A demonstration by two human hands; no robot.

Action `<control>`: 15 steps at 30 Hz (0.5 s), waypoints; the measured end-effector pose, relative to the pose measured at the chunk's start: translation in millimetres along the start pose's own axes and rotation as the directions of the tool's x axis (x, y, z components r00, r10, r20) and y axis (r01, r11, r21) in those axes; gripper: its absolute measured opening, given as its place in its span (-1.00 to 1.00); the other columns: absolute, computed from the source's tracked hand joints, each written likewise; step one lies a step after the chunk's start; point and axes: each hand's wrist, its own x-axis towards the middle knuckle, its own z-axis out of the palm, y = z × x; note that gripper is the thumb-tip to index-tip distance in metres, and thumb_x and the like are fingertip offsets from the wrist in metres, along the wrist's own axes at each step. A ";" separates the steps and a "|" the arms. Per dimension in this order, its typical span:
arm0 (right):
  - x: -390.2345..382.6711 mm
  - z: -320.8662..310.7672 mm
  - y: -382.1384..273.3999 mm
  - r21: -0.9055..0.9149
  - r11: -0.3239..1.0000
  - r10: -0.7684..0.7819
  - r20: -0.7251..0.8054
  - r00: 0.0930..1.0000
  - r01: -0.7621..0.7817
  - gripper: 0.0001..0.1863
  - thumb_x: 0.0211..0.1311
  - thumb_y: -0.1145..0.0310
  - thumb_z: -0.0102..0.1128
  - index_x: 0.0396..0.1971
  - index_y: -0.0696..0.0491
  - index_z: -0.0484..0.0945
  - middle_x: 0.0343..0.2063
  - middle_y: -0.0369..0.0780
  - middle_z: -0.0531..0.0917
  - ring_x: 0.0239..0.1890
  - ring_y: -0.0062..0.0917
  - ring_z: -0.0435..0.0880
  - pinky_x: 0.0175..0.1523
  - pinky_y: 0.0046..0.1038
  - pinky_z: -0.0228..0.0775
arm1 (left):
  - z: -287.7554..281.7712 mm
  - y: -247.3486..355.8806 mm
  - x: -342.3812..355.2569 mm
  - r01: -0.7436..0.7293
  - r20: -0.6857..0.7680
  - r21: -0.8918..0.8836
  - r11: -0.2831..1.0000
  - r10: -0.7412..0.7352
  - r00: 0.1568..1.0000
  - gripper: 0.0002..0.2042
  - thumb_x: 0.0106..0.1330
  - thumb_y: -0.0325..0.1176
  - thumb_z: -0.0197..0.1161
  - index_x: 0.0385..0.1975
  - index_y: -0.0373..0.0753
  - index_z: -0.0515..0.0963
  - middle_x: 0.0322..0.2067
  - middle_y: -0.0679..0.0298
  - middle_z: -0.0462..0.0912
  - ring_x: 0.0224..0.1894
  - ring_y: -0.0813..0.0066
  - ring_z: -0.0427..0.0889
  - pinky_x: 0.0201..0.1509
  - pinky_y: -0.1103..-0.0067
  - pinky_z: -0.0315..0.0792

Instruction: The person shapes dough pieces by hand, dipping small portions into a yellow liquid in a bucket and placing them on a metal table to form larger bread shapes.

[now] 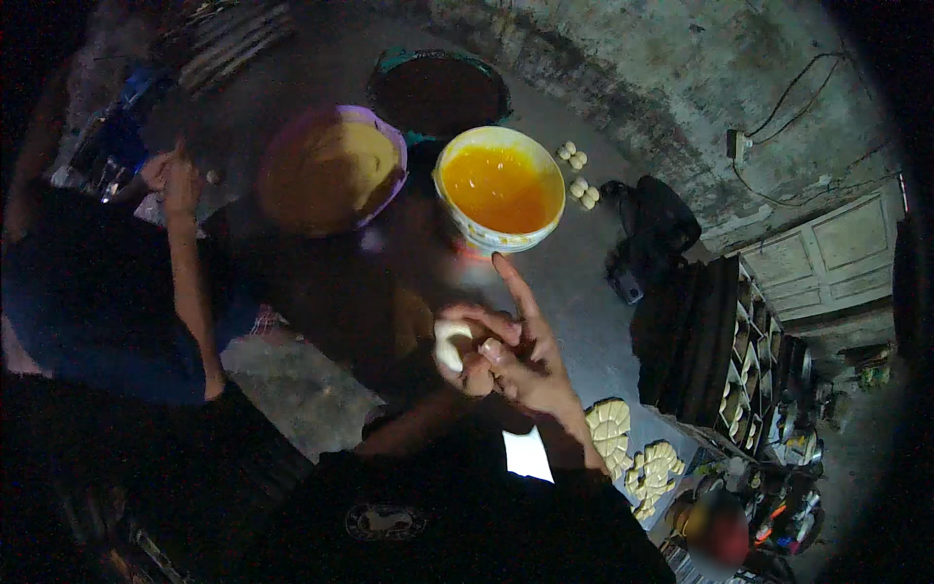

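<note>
Work apparently midway: white dough lies in the left hand, fingers curled around it; the right hand meets it, index extended, remaining grip unclear. Balls beside the bowl look finished; sectioned dough seemingly awaits shaping.

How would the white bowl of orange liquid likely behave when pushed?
The bowl may be heavy, holding a wide pool of orange liquid. That liquid looks glossy, so could slosh. The bowl narrows downward, so it might tip.
</note>
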 end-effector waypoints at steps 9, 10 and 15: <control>198.5 -71.7 21.2 -0.914 0.405 -0.043 0.018 0.999 0.035 -0.34 0.16 0.50 0.18 0.29 0.06 0.22 0.09 0.04 0.53 -0.01 -0.17 0.64 0.15 -0.27 0.41 | -102.0 -1.1 13.5 0.747 -0.277 0.231 0.624 -0.694 0.665 -0.55 0.37 -0.30 0.23 0.18 -0.34 0.37 0.03 0.01 0.55 0.05 0.44 0.56 0.03 0.49 0.52; 213.2 -70.3 22.3 -0.989 0.149 0.036 0.009 0.999 0.004 -0.37 0.17 0.47 0.14 0.28 0.07 0.23 0.12 0.07 0.50 0.03 -0.14 0.61 0.17 -0.24 0.39 | -107.6 0.7 18.7 0.718 -0.252 0.264 0.644 -0.673 0.696 -0.58 0.38 -0.31 0.22 0.17 -0.34 0.39 0.02 0.03 0.55 0.03 0.46 0.57 0.03 0.48 0.52; 231.5 -76.9 41.1 -0.983 0.093 0.206 -0.135 0.969 -0.156 -0.55 0.40 0.22 -0.11 0.19 0.13 0.33 0.18 -0.01 0.41 0.05 -0.17 0.56 0.15 -0.26 0.37 | -129.6 11.0 38.3 0.769 -0.280 0.316 0.555 -0.720 0.635 -0.60 0.39 -0.33 0.21 0.16 -0.34 0.40 -0.02 0.08 0.56 -0.03 0.50 0.56 0.02 0.51 0.50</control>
